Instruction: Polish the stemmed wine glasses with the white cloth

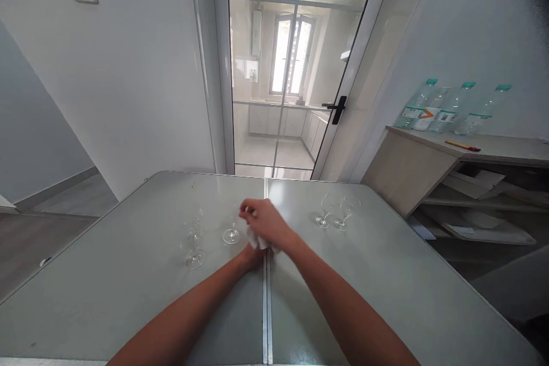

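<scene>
The right hand (266, 222) is hanging over the middle of the table (128, 291) with its fingers bent toward the thumb; I cannot tell whether it is gripping anything. The left hand (253, 256) is sitting lower, partly hiding under the right one and a white cloth (258, 242); whether it is grasping the cloth I cannot tell. The cloth is bunching between the two hands, near the table's centre seam.

Just left of the hands, a stemmed glass (231, 235) is standing on its foot, its upper part blurring near the fingers. Farther left, more clear glasses (196, 259) are overlapping, so their count is staying unclear. Two others (323, 221) are standing close together to the right.

Beyond, on a cabinet (422, 168), plastic bottles (448, 117) with green caps are wearing labels; one label (426, 119) is showing an orange angular mark, but the print is running too small to read.
</scene>
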A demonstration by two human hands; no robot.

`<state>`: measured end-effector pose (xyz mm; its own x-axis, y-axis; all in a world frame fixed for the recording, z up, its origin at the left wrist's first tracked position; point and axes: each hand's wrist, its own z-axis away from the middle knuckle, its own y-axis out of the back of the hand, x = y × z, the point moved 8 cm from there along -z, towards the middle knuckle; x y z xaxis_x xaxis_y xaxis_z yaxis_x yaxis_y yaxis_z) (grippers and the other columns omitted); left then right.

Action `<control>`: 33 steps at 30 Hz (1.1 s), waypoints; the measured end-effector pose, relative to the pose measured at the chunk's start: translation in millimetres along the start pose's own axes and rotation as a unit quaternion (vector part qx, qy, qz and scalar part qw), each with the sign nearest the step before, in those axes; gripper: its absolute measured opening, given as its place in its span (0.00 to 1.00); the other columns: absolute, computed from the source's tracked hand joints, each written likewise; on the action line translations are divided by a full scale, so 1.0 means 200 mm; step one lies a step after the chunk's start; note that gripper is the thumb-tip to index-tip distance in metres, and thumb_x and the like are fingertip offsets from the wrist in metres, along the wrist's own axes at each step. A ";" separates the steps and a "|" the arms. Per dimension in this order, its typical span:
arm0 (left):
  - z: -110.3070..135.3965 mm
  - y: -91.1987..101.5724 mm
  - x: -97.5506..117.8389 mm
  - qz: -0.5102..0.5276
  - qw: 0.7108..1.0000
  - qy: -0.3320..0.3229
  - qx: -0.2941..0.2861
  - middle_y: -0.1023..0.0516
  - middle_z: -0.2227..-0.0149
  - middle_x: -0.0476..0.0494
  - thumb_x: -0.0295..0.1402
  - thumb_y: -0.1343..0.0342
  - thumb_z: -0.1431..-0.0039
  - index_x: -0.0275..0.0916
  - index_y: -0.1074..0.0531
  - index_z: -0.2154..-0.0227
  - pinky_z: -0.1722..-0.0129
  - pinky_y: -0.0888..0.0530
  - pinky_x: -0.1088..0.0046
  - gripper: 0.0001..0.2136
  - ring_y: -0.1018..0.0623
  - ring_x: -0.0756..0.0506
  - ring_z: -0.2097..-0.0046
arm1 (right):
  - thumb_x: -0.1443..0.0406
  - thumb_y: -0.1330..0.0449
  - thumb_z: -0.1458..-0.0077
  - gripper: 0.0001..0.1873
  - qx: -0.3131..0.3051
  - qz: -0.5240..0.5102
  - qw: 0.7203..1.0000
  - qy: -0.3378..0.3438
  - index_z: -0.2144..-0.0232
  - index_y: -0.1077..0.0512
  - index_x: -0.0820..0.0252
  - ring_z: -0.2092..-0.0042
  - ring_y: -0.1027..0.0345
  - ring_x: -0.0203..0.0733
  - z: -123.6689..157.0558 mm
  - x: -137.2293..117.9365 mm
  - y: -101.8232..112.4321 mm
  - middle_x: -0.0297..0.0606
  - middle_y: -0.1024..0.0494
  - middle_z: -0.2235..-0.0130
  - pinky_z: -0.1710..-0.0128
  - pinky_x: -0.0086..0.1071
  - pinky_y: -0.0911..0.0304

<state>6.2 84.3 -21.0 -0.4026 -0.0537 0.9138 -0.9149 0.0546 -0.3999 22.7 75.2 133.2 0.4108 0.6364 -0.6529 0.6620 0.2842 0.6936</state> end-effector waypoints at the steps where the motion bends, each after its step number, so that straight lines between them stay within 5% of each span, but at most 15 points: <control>1: 0.00 0.00 0.01 0.011 1.000 0.010 -0.007 0.28 0.76 0.46 0.38 0.35 0.47 0.36 0.28 0.75 0.74 0.34 0.73 0.11 0.31 0.49 0.75 | 0.63 0.43 0.39 0.06 0.005 -0.023 1.000 -0.002 0.65 0.27 0.57 0.70 0.33 0.37 0.04 0.03 0.09 0.34 0.24 0.71 0.68 0.30 0.41; 5: 0.03 -0.08 0.04 0.157 0.976 0.114 -0.096 0.25 0.70 0.42 0.52 0.43 0.41 0.35 0.26 0.63 0.69 0.29 0.71 0.21 0.26 0.47 0.71 | 0.57 0.42 0.40 0.11 0.022 -0.179 0.983 -0.020 0.67 0.28 0.59 0.72 0.36 0.37 0.20 0.17 0.44 0.31 0.28 0.75 0.68 0.30 0.40; 8: 0.07 -0.16 0.10 0.200 0.956 0.140 -0.163 0.23 0.67 0.36 0.57 0.50 0.38 0.31 0.25 0.59 0.58 0.26 0.63 0.28 0.22 0.44 0.66 | 0.55 0.40 0.41 0.14 0.011 -0.203 0.978 -0.049 0.68 0.27 0.60 0.72 0.37 0.37 0.31 0.26 0.53 0.32 0.28 0.75 0.67 0.31 0.41; 11: 0.11 -0.20 0.11 0.137 0.960 0.131 -0.205 0.23 0.68 0.38 0.51 0.43 0.39 0.32 0.25 0.57 0.63 0.25 0.63 0.23 0.23 0.45 0.70 | 0.53 0.38 0.43 0.15 -0.001 -0.199 0.976 -0.089 0.65 0.24 0.59 0.72 0.38 0.38 0.36 0.37 0.48 0.32 0.28 0.75 0.68 0.31 0.42; 13: 0.11 -0.20 0.10 0.096 0.968 0.114 -0.204 0.27 0.73 0.45 0.45 0.40 0.39 0.33 0.25 0.60 0.68 0.26 0.68 0.17 0.28 0.49 0.75 | 0.52 0.39 0.43 0.18 0.042 -0.240 0.961 -0.129 0.57 0.24 0.57 0.71 0.38 0.38 0.38 0.46 0.45 0.32 0.27 0.72 0.68 0.31 0.43; 16: 0.09 -0.17 0.10 0.062 0.981 0.075 -0.169 0.30 0.74 0.49 0.42 0.38 0.40 0.35 0.27 0.62 0.64 0.25 0.69 0.14 0.27 0.50 0.72 | 0.49 0.41 0.44 0.23 0.183 -0.348 0.899 -0.193 0.53 0.25 0.55 0.72 0.41 0.36 0.43 0.64 0.43 0.32 0.30 0.69 0.72 0.29 0.45; 19: 0.06 -0.15 0.10 0.059 0.987 0.045 -0.141 0.29 0.71 0.51 0.40 0.34 0.43 0.37 0.31 0.65 0.62 0.25 0.69 0.14 0.29 0.53 0.74 | 0.47 0.39 0.48 0.23 0.235 -0.428 0.846 -0.216 0.57 0.23 0.55 0.73 0.42 0.35 0.45 0.75 0.33 0.32 0.34 0.69 0.74 0.28 0.47; 24: 0.04 -0.10 0.06 0.011 0.996 0.030 -0.083 0.30 0.70 0.55 0.42 0.32 0.47 0.39 0.33 0.60 0.71 0.28 0.75 0.19 0.37 0.59 0.81 | 0.45 0.40 0.47 0.24 0.243 -0.451 0.835 -0.201 0.57 0.26 0.55 0.69 0.40 0.37 0.41 0.77 0.15 0.33 0.34 0.65 0.70 0.29 0.42; 29: 0.05 -0.10 0.06 -0.009 0.997 0.030 -0.070 0.31 0.77 0.57 0.44 0.30 0.50 0.39 0.33 0.54 0.80 0.37 0.80 0.25 0.38 0.57 0.82 | 0.43 0.45 0.42 0.25 0.201 -0.395 0.877 -0.183 0.58 0.27 0.55 0.67 0.40 0.37 0.37 0.71 0.07 0.33 0.34 0.65 0.69 0.28 0.41; 33: 0.03 -0.09 0.10 0.009 0.998 0.024 -0.050 0.35 0.80 0.59 0.43 0.32 0.48 0.37 0.30 0.61 0.85 0.47 0.83 0.19 0.45 0.59 0.85 | 0.44 0.39 0.47 0.26 0.042 -0.439 0.872 -0.213 0.58 0.27 0.57 0.65 0.35 0.39 0.40 0.68 0.01 0.34 0.28 0.66 0.65 0.30 0.39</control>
<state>15.0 75.4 3.2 -0.4148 -0.0039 0.9099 -0.8993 0.1540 -0.4094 130.8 105.2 21.5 -0.0947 -0.1289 -0.9871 0.8747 0.4627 -0.1443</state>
